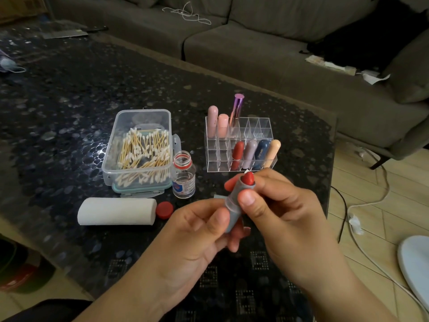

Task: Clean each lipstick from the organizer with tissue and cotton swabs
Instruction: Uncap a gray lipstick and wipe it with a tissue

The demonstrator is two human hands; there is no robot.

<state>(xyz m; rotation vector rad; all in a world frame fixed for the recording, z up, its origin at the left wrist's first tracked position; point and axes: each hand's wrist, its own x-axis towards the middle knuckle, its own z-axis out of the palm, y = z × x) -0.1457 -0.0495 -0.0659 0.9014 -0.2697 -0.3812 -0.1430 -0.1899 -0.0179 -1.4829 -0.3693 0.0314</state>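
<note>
Holding: an uncapped grey lipstick (234, 205) with its red bullet wound up, raised above the table at centre frame.
Left hand (197, 233): fingers and thumb curled round the tube's lower half.
Right hand (276, 205): thumb and fingers pinching the tube's upper collar, just under the red tip; no tissue or swab shows in it.
Organizer (241, 145): clear, at 12 o'clock from the hands, with four capped lipsticks in the front row and three in the back row.
Cotton swabs (144, 154): in an open clear box at 10 o'clock.
Bottle (183, 177): uncapped, just right of the box; its red cap (164, 209) lies at 9 o'clock.
Tissue roll (117, 211): white, lying flat, beside the cap.
Progress: seemingly early; this lipstick is opened but not yet wiped, and seven wait in the organizer, whether cleaned or not I cannot tell.
</note>
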